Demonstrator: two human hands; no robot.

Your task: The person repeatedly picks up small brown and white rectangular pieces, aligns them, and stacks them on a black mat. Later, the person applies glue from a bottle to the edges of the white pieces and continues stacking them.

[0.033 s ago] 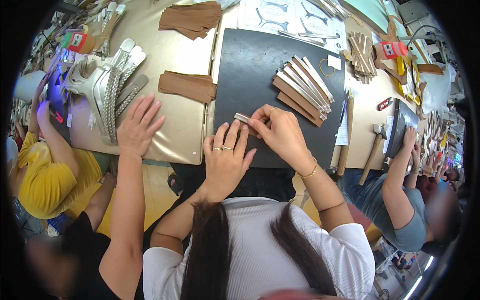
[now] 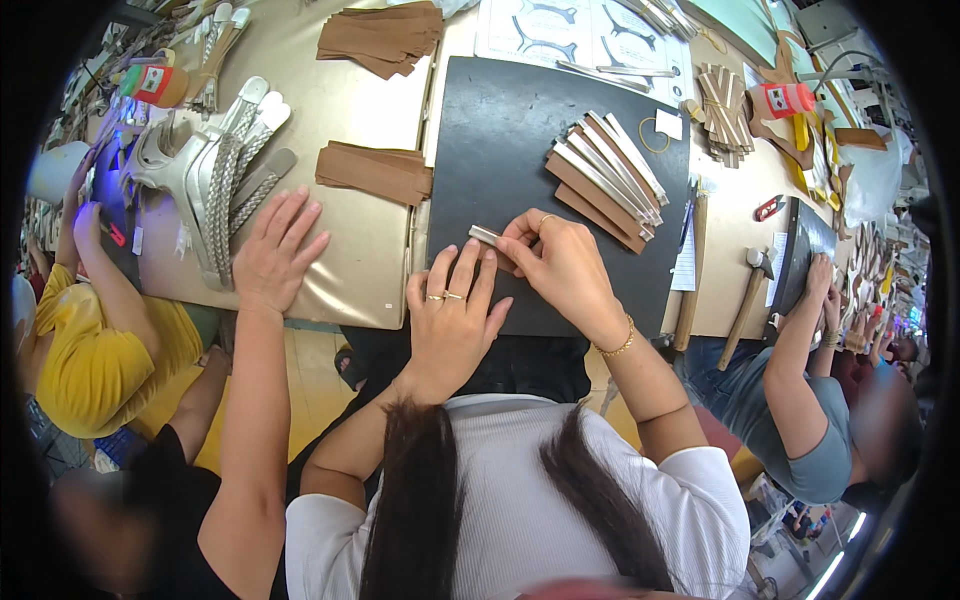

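My right hand (image 2: pixel 558 265) is closed in a pinch on a narrow silver-and-brown strip (image 2: pixel 484 236), whose far end sticks out past the fingers. Most of the strip is hidden beneath the two hands. Beside it, my left hand (image 2: pixel 447 318) lies palm down with fingers stretched out, its fingertips touching the strip or resting just at its edge. Both hands are over the near part of a black work board (image 2: pixel 490 120). Farther right on the board lies a fanned pile of silver and brown strips (image 2: pixel 605 175).
A co-worker's hand (image 2: pixel 278 250) rests on the gold-covered table (image 2: pixel 350 270) at left, near braided silver straps (image 2: pixel 235 160). Brown leather pieces (image 2: pixel 375 173) lie left of the board. To the right are a wooden-handled tool (image 2: pixel 693 270), a hammer (image 2: pixel 745 305) and another person's arms (image 2: pixel 800 320).
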